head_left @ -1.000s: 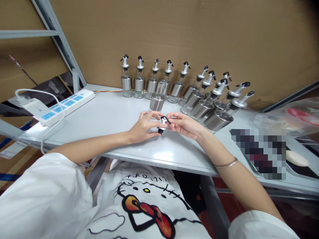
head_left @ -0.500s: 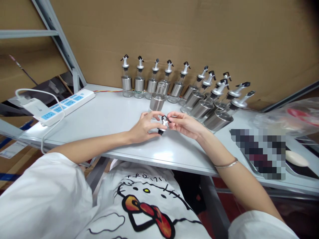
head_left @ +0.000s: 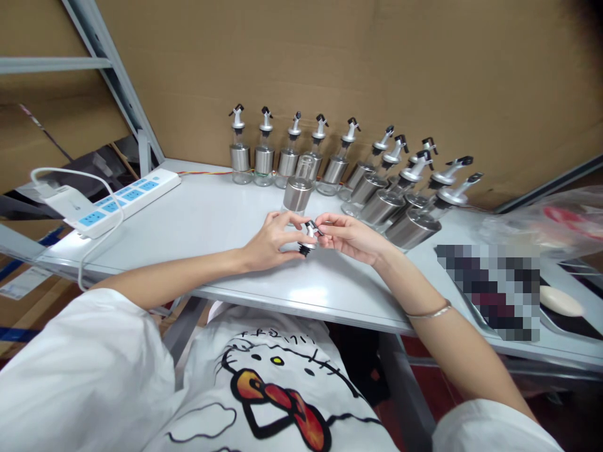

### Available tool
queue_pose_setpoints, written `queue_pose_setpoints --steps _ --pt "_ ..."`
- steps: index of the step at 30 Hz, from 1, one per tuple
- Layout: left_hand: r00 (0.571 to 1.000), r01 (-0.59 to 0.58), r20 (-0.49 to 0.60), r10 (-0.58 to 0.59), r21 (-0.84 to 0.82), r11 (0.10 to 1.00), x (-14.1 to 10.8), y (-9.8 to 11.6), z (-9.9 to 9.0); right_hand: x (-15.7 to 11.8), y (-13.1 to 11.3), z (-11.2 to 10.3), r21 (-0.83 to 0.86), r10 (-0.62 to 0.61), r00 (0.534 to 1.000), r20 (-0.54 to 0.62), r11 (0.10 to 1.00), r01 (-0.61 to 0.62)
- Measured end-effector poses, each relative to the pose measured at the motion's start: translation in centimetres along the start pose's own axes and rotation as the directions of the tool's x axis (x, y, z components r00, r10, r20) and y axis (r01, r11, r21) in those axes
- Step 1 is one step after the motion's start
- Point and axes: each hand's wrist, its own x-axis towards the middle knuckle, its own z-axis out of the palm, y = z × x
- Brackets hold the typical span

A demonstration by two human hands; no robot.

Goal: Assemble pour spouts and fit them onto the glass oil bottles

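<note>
Between my two hands, just above the table, is a pour spout (head_left: 308,240) with a silver-white body, a black ribbed stopper below and a black flip cap on top. My left hand (head_left: 277,240) grips its body between thumb and fingers. With thumb and forefinger, my right hand (head_left: 346,235) pinches the black cap (head_left: 313,226) from the right side. Right behind the hands stands a glass bottle (head_left: 298,193) with a steel sleeve; its neck carries no spout. Fingers hide part of the spout.
Several bottles with spouts (head_left: 240,157) line the back of the table (head_left: 202,213), curving round to the right. A white power strip (head_left: 127,201) with a cable lies at left. Farther right are a pixelated area, a white oval object (head_left: 560,300) and a plastic bag (head_left: 541,220).
The black cap on the spout sits slightly lower and at a different angle in my right fingers. My left hand keeps its grip, and the bottles stay in place.
</note>
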Motion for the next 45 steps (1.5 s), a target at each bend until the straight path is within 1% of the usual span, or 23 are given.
queue_pose_setpoints --steps 5,12,20,26,31,36,40,42,45 --pt "0.999 -0.031 -0.013 0.031 -0.001 1.0 0.01 -0.03 -0.08 -0.11 -0.24 -0.19 -0.023 0.004 1.0 0.018 1.0 -0.004" --pt "0.999 -0.045 -0.011 0.045 0.011 0.999 -0.06 -0.02 0.01 -0.14 -0.37 -0.37 -0.056 0.008 1.0 0.028 0.998 -0.007" --pt "1.0 -0.016 0.015 0.016 0.008 1.0 -0.12 -0.26 0.2 -0.31 -0.5 -0.44 -0.103 -0.001 0.998 0.059 0.995 0.007" --pt "0.999 -0.044 -0.014 0.044 0.005 0.999 -0.16 -0.16 0.15 -0.49 -0.74 -0.22 -0.073 -0.007 0.996 0.092 0.997 0.014" --pt "0.999 -0.031 -0.01 0.031 0.003 1.0 -0.06 0.08 0.01 -0.57 -0.83 -0.42 -0.042 0.015 0.993 0.117 0.999 -0.01" --pt "0.996 -0.084 -0.041 0.083 -0.014 0.996 -0.13 0.19 -0.05 -0.47 -0.63 -0.67 -0.04 0.041 0.988 0.149 0.999 -0.036" --pt "0.995 -0.094 -0.041 0.093 -0.019 0.995 -0.2 0.12 -0.08 -0.47 -0.55 -0.65 -0.047 0.036 0.987 0.157 0.998 -0.029" --pt "0.993 -0.113 -0.049 0.112 -0.028 0.993 -0.22 0.08 -0.09 -0.51 -0.56 -0.68 -0.055 0.05 0.981 0.188 0.998 -0.041" --pt "0.988 -0.146 -0.063 0.143 -0.037 0.989 -0.28 0.1 -0.07 -0.59 -0.45 -0.86 -0.084 0.084 0.955 0.284 0.995 -0.063"
